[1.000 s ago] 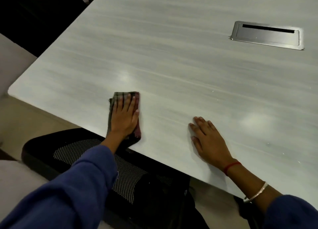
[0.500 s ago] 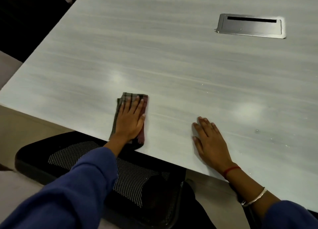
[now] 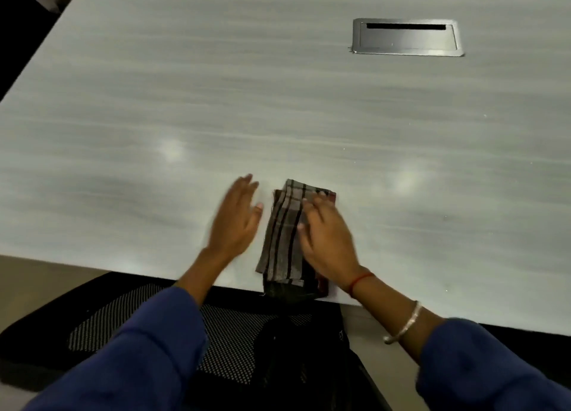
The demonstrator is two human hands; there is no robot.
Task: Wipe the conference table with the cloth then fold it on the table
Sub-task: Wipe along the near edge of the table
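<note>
Find the cloth [image 3: 285, 228] at 6 o'clock on the tabletop [image 3: 216, 101], already a narrow striped strip running 12 to 6, its near end drooping over the rim above the mesh chair [image 3: 228, 333]. Treat this as the folding step, probably close to the end of the task. First draw the overhanging end back onto the surface, so that the fold finishes wholly on the tabletop. Keep one palm down as an anchor, take the near corners, carry them toward 12 o'clock, match edge to edge, then smooth the crease outward with flat fingers. Go gently: thin, limp fabric, likely to slide on a glossy top and lose its layers. Ignore the metal cable hatch [image 3: 406, 38] at 1 o'clock, well apart. Note the right hand [image 3: 327, 240] lying on the strip's 3 o'clock half, fingers loosely spread and fairly flat, pressing rather than pinching. Note the left hand [image 3: 236, 222] just beside the strip at 9 o'clock, wide open, fingers straight, holding nothing. Too blurred to tell whether resting on the tabletop or hovering above it; thumb near the fabric's edge, seemingly apart from it.
</note>
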